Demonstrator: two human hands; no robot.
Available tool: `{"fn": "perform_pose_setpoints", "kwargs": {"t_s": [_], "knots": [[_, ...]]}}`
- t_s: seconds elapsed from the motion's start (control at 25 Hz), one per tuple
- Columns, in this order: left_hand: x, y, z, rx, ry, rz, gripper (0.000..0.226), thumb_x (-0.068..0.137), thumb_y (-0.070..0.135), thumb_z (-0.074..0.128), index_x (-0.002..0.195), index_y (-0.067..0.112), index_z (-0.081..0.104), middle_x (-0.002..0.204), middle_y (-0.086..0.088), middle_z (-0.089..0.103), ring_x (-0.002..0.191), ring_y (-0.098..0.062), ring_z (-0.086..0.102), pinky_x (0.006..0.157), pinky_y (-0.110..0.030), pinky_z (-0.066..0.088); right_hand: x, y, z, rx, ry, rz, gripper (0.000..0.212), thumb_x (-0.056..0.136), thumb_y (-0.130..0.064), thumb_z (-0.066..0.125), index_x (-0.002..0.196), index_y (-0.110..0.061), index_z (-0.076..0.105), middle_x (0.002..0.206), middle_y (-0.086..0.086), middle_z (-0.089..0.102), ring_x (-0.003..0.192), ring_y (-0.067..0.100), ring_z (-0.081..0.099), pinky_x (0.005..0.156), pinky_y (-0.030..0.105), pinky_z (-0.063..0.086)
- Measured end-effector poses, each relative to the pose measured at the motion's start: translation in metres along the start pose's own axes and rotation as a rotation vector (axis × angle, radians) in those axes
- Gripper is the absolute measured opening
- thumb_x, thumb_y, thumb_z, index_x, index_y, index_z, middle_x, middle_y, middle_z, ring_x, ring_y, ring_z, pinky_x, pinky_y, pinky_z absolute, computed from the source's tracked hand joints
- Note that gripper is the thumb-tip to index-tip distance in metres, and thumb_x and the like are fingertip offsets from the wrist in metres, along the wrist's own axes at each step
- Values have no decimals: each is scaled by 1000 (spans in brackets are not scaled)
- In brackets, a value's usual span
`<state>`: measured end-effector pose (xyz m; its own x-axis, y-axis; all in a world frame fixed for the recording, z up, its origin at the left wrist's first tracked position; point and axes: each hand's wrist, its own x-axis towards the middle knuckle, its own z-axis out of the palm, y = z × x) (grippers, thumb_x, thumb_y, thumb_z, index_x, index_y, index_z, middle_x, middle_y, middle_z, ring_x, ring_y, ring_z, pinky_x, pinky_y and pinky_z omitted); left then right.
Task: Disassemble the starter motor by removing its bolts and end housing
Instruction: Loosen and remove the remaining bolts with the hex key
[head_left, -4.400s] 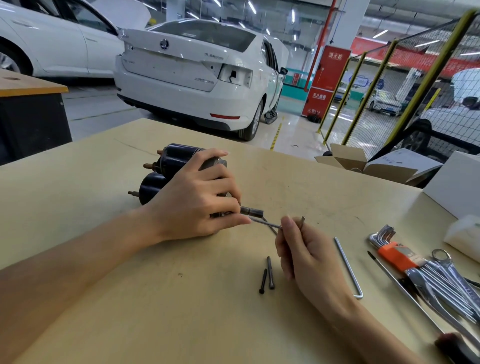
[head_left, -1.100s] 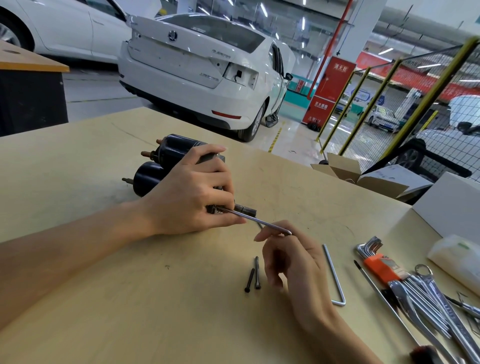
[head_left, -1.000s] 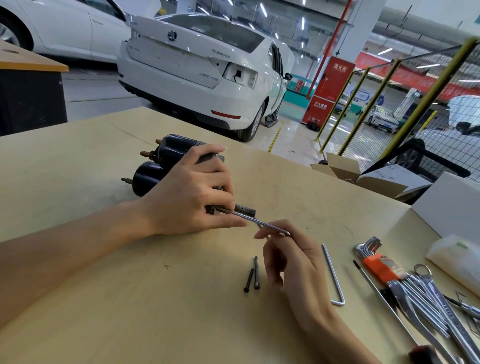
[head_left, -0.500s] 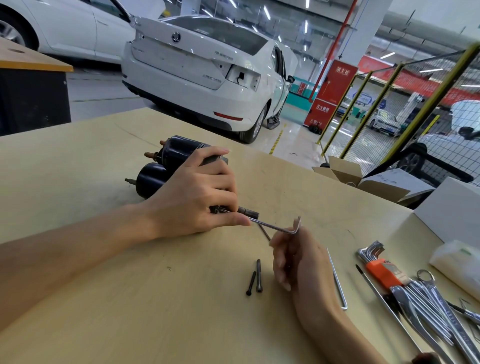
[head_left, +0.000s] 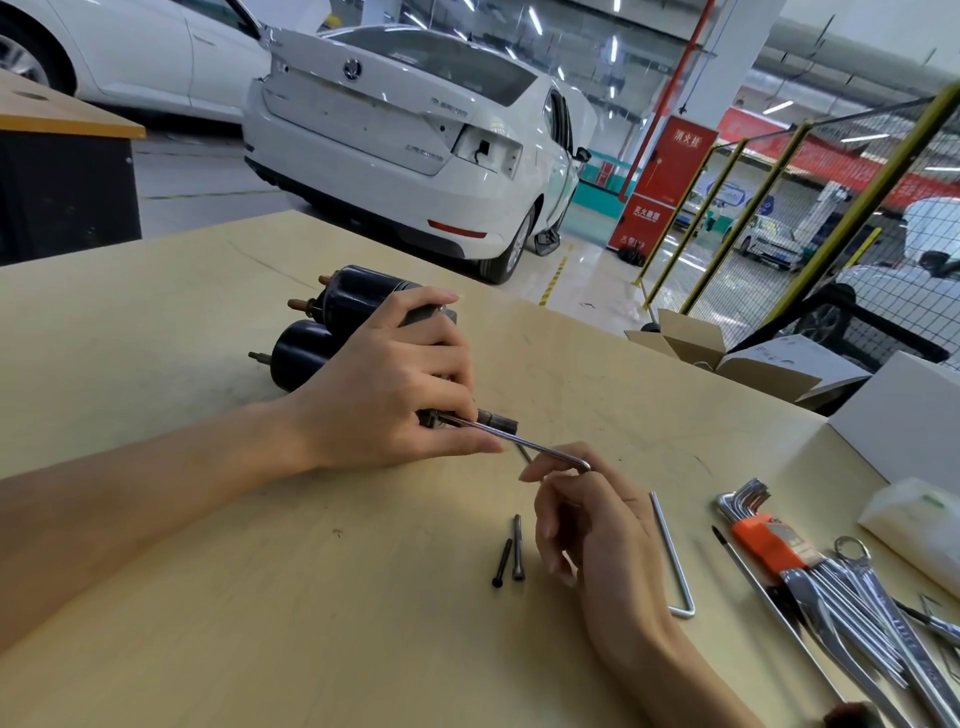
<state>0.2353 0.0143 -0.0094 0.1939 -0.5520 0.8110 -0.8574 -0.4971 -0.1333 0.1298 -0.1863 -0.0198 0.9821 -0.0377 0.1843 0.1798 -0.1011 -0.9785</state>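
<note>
Bolt removal was in hand: left hand (head_left: 384, 395) clamped the black cylindrical starter motor (head_left: 332, 332); right hand (head_left: 587, 519) pinched the silver L-shaped hex key (head_left: 524, 442) at 3 o'clock, needing further turns.

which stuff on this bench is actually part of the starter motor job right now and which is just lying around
In use:
- starter motor, steadied by the left hand
- hex key at its end, turned by the right hand
- two black bolts, loose on the table

Lying about:
- spare hex key
- hex key set in its orange holder
- spanners
- cardboard box
</note>
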Motion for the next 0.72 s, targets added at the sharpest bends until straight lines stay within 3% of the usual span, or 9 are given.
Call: {"fn": "perform_pose_setpoints", "kwargs": {"t_s": [0.24,0.32,0.44,0.52,0.6,0.72], "knots": [[0,-1,2,0,29,10,29,87,46,73,69,23,74,74,13,65,86,-12,63,114,-43,29,4,3,2,-13,109,77,29,99,-11,38,93,-19,64,53,4,46,39,15,36,36,22,25],[1,-1,2,-2,31,-10,29,86,46,74,69,22,74,73,12,65,86,-11,62,115,-41,28,5,4,1,35,123,123,32,101,-22,38,84,-16,66,52,4,45,38,15,35,36,21,24],[-1,0,4,3,31,-5,29,85,48,75,69,23,73,73,13,64,85,-10,61,115,-42,28,6,0,1,114,82,148,55,98,-44,39,56,-20,63,47,4,40,36,16,34,35,22,22],[-2,0,3,5,21,2,30,85,49,74,69,24,74,74,13,64,87,-9,60,115,-43,29,6,-2,3,146,45,144,54,90,-54,44,51,-20,60,46,4,38,36,17,33,35,22,22],[-1,0,2,11,5,-5,30,86,49,74,70,24,74,74,13,64,87,-9,60,115,-45,29,5,0,2,152,3,123,49,84,-53,43,55,-18,60,46,3,37,37,17,33,36,20,23],[-1,0,1,30,-5,-11,28,87,47,73,71,24,74,74,13,63,88,-9,60,115,-45,29,3,2,0,142,-42,53,34,80,-36,45,64,-12,62,48,5,37,38,17,33,37,20,23]]}}
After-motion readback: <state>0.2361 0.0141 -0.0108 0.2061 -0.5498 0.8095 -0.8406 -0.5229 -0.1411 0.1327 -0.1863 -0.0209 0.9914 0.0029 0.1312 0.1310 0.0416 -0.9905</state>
